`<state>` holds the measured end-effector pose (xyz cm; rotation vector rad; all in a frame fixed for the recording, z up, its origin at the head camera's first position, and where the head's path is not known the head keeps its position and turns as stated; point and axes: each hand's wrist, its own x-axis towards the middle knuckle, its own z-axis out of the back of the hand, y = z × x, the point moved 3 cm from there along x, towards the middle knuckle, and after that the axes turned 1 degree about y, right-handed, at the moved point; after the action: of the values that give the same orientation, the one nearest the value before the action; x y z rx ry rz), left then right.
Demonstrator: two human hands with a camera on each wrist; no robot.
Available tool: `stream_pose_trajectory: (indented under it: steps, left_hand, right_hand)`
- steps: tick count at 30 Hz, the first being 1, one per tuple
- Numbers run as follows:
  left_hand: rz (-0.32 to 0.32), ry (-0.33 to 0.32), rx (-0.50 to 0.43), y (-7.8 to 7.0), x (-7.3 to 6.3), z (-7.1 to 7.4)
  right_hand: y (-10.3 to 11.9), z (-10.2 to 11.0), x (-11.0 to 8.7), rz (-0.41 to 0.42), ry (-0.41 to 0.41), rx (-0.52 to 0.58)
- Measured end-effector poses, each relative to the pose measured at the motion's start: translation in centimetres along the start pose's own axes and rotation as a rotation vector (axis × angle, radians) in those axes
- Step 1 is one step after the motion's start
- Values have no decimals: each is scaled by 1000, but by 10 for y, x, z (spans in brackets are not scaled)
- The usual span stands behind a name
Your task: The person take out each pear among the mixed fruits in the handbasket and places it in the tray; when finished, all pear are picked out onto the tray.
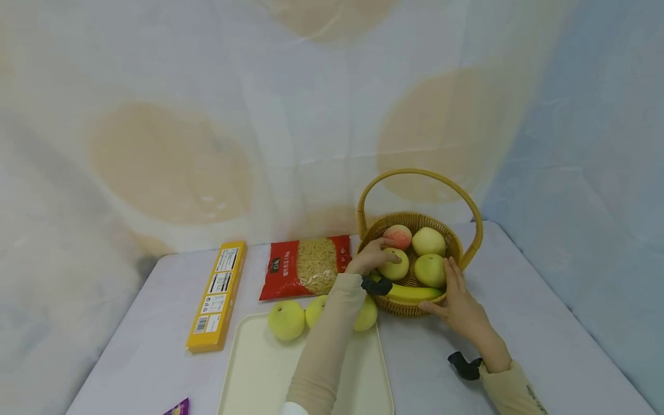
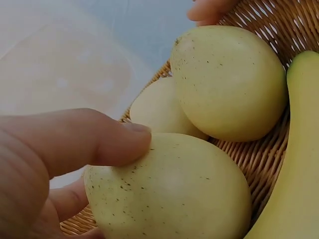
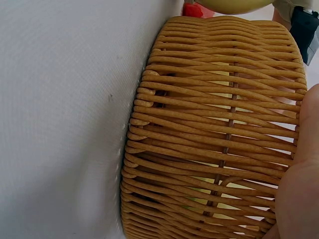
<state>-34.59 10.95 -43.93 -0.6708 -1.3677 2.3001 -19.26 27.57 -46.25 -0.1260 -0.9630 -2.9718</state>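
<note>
My left hand (image 1: 374, 257) reaches into a woven basket (image 1: 402, 311) and grips a yellow-green pear (image 2: 174, 191), thumb on top of its speckled skin. Beside that pear, a second pear (image 2: 229, 82) and a third pear (image 1: 429, 241) lie in the basket. A reddish peach (image 1: 397, 236) sits behind the gripped one. Along the basket's front stretches a banana (image 1: 412, 293). My right hand (image 1: 463, 308) rests on the basket's right rim, fingers extended and thumb spread toward the banana's end. From the right wrist, the wicker wall (image 3: 214, 129) fills most of the view.
Several more pears (image 1: 286, 320) line the far edge of a cream tray (image 1: 254, 369), partly behind my left sleeve. A red pasta bag (image 1: 306, 266) lies left of the basket, a yellow box (image 1: 217, 297) farther left. The basket's tall handle (image 1: 421, 172) arches over the fruit.
</note>
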Motion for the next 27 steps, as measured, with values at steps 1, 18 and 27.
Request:
stream_pose_trajectory:
  steps: [1, 18, 27]
  left_hand:
    - [-5, 4, 7, 0, 0, 0]
    - [-57, -102, -177, -19, -33, 27]
    - [-94, -183, -185, -22, -85, 72]
  right_hand:
    - [0, 0, 0, -1, 1, 0]
    - [-2, 1, 1, 17, -5, -5]
    - [-4, 2, 6, 30, -9, -21]
